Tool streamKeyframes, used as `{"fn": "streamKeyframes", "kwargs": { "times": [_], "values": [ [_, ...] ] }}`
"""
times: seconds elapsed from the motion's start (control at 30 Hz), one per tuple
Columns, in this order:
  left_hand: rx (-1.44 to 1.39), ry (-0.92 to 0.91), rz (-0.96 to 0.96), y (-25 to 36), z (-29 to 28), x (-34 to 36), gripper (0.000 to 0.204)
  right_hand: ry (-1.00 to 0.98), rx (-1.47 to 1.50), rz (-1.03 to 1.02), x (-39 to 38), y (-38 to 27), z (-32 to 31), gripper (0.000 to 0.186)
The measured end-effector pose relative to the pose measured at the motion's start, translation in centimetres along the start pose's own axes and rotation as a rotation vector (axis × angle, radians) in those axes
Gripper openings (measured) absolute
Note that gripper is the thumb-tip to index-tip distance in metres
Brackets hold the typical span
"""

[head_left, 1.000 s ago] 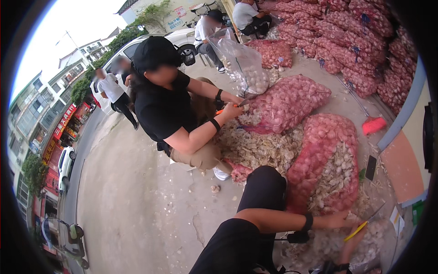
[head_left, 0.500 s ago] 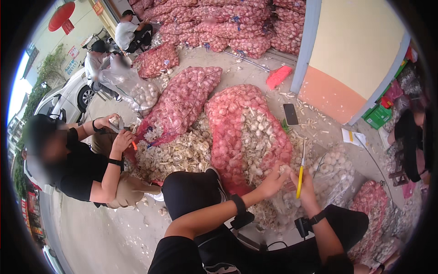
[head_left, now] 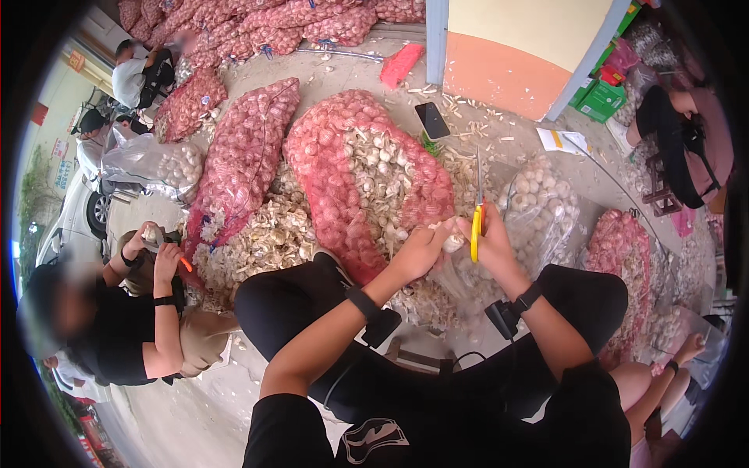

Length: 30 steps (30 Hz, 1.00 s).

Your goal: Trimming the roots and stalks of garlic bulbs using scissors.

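My left hand [head_left: 421, 248] has its fingers closed round a pale garlic bulb [head_left: 452, 240]. Just to its right, my right hand [head_left: 493, 251] grips scissors with yellow handles [head_left: 476, 242], blades pointing up and away from me. Directly in front is a pink mesh sack [head_left: 328, 156], split open over loose, pale garlic [head_left: 382, 168]. A clear bag of white bulbs [head_left: 534, 195] sits to the right. Dry skins and trimmings [head_left: 265, 249] lie heaped left of the open sack and below my hands.
A co-worker [head_left: 101, 327] at left holds orange-handled cutters; others [head_left: 136, 78] sit at back left and at right [head_left: 679, 140]. Garlic sacks [head_left: 257, 31] are piled behind. A phone [head_left: 431, 121], a metal rod [head_left: 347, 54], a pillar [head_left: 507, 70] and another mesh sack [head_left: 612, 273] surround me.
My view has swung right and down. My hands have come closer together, now central, with the scissors upright beside the bulb. The co-worker at left still holds cutters and a bulb.
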State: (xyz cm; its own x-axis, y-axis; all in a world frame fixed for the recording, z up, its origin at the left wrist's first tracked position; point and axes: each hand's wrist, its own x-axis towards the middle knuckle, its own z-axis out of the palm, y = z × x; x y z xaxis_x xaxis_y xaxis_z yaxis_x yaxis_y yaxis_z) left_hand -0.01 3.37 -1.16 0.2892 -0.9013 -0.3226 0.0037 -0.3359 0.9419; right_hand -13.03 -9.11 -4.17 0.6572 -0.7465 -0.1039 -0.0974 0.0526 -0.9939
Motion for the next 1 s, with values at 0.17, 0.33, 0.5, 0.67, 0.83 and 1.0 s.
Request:
{"fn": "streamKeyframes", "kwargs": {
  "times": [0.17,0.33,0.5,0.67,0.83,1.0],
  "values": [
    [0.097,0.107,0.019,-0.7,0.9,-0.3,0.050,0.034,-0.166,-0.011,-0.3,1.0,-0.3,0.030],
    [0.139,0.210,-0.017,-1.2,0.9,-0.5,0.052,-0.089,0.244,0.147,-1.2,-0.5,0.3,0.039],
    [0.137,0.218,-0.095,-1.6,1.2,0.0,0.051,-0.074,0.082,0.064,-1.9,-1.0,0.8,0.038],
    [-0.232,-0.176,0.007,-3.4,0.1,1.4,0.048,-0.042,0.150,0.130,-1.2,-1.0,-0.1,0.037],
    [-0.256,-0.123,-0.007,-3.6,1.4,0.5,0.052,0.018,-0.013,0.065,-1.2,-0.8,-0.2,0.029],
    [-0.131,-0.047,-0.031,-3.3,1.1,0.6,0.060,-0.004,0.047,0.081,-1.6,-0.6,-0.1,0.028]
  ]
}}
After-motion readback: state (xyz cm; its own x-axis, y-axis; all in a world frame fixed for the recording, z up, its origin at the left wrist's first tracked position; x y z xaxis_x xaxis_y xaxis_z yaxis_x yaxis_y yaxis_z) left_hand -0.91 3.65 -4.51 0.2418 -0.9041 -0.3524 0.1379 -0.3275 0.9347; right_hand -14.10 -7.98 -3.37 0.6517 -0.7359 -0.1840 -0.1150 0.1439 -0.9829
